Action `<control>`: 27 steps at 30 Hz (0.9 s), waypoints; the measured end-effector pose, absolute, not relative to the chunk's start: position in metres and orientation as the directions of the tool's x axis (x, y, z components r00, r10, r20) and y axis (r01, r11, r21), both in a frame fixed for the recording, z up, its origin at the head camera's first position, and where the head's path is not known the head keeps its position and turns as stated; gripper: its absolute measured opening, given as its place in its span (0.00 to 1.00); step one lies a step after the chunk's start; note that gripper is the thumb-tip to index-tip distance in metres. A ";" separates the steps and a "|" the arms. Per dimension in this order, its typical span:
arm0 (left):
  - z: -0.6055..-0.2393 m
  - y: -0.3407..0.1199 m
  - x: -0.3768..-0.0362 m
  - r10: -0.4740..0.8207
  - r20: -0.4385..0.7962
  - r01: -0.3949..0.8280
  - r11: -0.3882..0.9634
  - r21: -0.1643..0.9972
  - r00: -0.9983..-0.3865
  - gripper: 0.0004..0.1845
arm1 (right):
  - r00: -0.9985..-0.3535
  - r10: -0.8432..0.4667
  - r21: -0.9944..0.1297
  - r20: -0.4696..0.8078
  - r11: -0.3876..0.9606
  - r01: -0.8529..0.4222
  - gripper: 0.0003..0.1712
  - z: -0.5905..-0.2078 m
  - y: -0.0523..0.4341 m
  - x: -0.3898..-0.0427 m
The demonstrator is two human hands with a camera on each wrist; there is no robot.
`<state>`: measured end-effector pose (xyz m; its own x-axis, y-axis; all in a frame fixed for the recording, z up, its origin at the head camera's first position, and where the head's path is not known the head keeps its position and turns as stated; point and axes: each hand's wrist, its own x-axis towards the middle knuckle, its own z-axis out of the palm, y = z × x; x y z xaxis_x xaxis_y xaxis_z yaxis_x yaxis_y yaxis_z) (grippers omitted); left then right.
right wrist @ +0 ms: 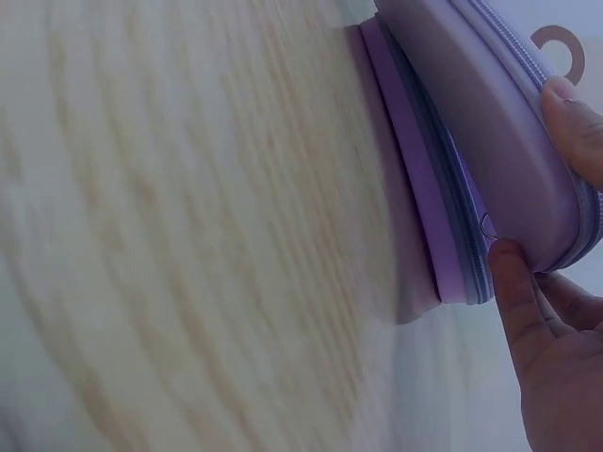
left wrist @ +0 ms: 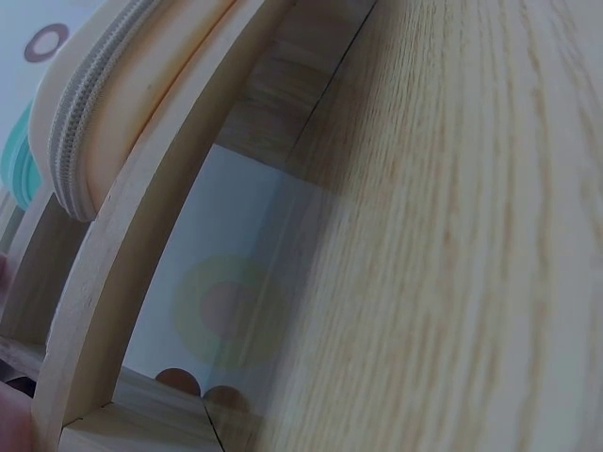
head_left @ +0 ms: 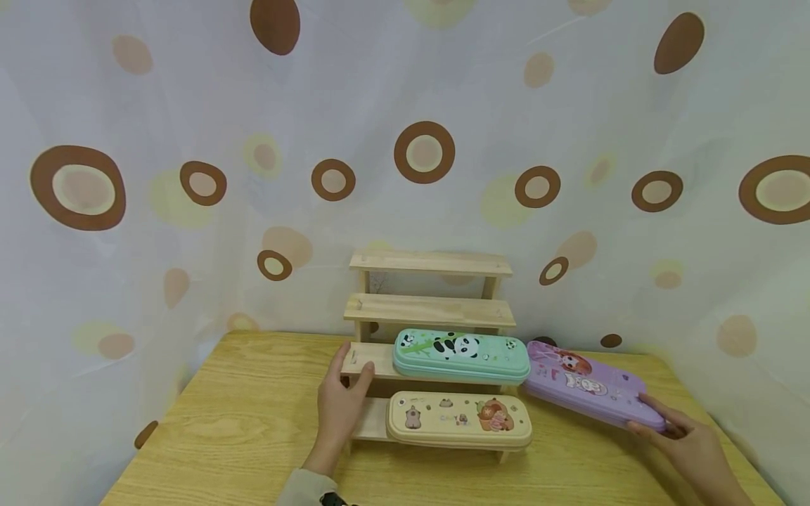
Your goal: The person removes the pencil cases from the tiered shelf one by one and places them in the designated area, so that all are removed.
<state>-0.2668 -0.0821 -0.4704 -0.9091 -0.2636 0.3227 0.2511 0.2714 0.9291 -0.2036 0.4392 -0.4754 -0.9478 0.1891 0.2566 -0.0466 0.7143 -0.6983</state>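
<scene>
Your left hand (head_left: 344, 404) reached forward from the near edge of the bench (head_left: 253, 429), wrist low and palm down, and lay against the left end of the wooden stepped shelf (head_left: 430, 309). Its fingers were stretched up onto the second step from the bottom, the thumb spread to the right across the step's front edge; the grip there was released, fingers nearly straight and only resting on the wood. The left wrist view showed the shelf's side rail and the zipped end of the beige pencil case (left wrist: 113, 104) close above it.

Your right hand (head_left: 686, 439) came in from the bench's near right corner, forearm angled toward the shelf. Its grip was clenched around the near end of the purple pencil case (head_left: 588, 386), fingers on top and thumb below, as the right wrist view showed with a fingertip on the lid and the thumb (right wrist: 513, 282) by the zip. The purple pencil case lay slanted just right of the shelf, its far end close to the right end of the green panda pencil case (head_left: 462, 355); whether the two touched I could not tell. It seemed tilted, far end higher.

The green panda pencil case lay lengthwise on the second step, and the beige pencil case lay lengthwise on the lowest step, directly in front. The shelf stood at the bench's far edge, against a white curtain with brown rings (head_left: 424, 151).
</scene>
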 end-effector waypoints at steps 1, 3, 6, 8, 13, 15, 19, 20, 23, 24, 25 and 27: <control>-0.470 -0.082 -0.267 -0.265 0.320 0.248 0.271 0.930 -0.910 0.34 | -0.949 0.192 -0.691 0.250 0.722 -0.036 0.35 -0.475 0.439 -0.203; -0.470 -0.082 -0.266 -0.266 0.321 0.249 0.269 0.930 -0.909 0.34 | -0.952 0.191 -0.676 0.239 0.737 -0.022 0.36 -0.476 0.439 -0.203; -0.470 -0.083 -0.266 -0.264 0.321 0.249 0.272 0.930 -0.910 0.35 | -0.958 0.185 -0.639 0.217 0.770 0.003 0.37 -0.476 0.439 -0.202; -0.470 -0.083 -0.266 -0.266 0.315 0.242 0.273 0.931 -0.911 0.34 | -0.961 0.185 -0.616 0.205 0.787 0.021 0.38 -0.476 0.439 -0.202; -0.470 -0.083 -0.267 -0.265 0.298 0.224 0.275 0.935 -0.917 0.34 | -0.973 0.185 -0.594 0.136 0.802 0.069 0.42 -0.475 0.438 -0.203; -0.471 -0.083 -0.267 -0.262 0.297 0.224 0.274 0.935 -0.918 0.34 | -0.980 0.173 -0.586 0.101 0.806 0.082 0.44 -0.475 0.439 -0.203; -0.470 -0.083 -0.267 -0.261 0.294 0.220 0.277 0.935 -0.920 0.34 | -0.986 0.164 -0.578 0.032 0.808 0.116 0.47 -0.476 0.441 -0.204; -0.470 -0.083 -0.267 -0.262 0.293 0.219 0.279 0.935 -0.919 0.34 | -0.986 0.167 -0.586 0.010 0.800 0.129 0.48 -0.476 0.441 -0.204; -0.470 -0.083 -0.267 -0.269 0.291 0.214 0.282 0.935 -0.918 0.34 | -0.985 0.168 -0.597 -0.031 0.788 0.153 0.51 -0.476 0.441 -0.205; -0.469 -0.083 -0.267 -0.266 0.296 0.220 0.282 0.934 -0.917 0.35 | -0.986 0.162 -0.595 -0.038 0.789 0.152 0.52 -0.476 0.441 -0.205; -0.469 -0.083 -0.267 -0.266 0.297 0.222 0.280 0.934 -0.917 0.35 | -0.986 0.161 -0.588 -0.038 0.795 0.152 0.52 -0.476 0.441 -0.206; -0.469 -0.083 -0.266 -0.265 0.304 0.229 0.277 0.933 -0.915 0.35 | -0.987 0.152 -0.579 -0.042 0.802 0.148 0.53 -0.475 0.442 -0.206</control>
